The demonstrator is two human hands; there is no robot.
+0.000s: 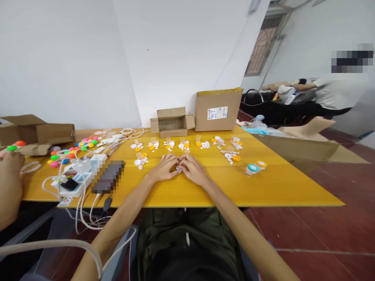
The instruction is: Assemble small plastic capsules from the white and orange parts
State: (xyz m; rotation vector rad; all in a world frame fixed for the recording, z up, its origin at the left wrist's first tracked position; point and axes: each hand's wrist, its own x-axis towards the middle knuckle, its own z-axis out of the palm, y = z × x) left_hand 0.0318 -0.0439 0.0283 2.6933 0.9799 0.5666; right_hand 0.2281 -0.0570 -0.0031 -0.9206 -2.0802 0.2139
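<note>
My left hand (pixel 164 168) and my right hand (pixel 193 168) meet over the yellow table, fingertips close together. Between them is a small clear plastic piece (pixel 178 168), pinched by the thumbs and fingers; most of it is covered. Just beyond my hands, a row of small groups lies across the table, each with a clear plastic cup (pixel 198 138), yellow round parts (pixel 151 147) and white wheel-like discs (pixel 137 162). To the right stand two capped clear containers, one with a teal lid (pixel 253 168) and one with an orange lid (pixel 261 164).
At the back are an open cardboard box (pixel 172 124) and a closed carton (pixel 218 111). On the left lie a power strip (pixel 84 177) with tangled cables, a phone (pixel 108 176) and coloured balls (pixel 54 158). Another person's hand (pixel 10 168) is at far left; a person sits at far right.
</note>
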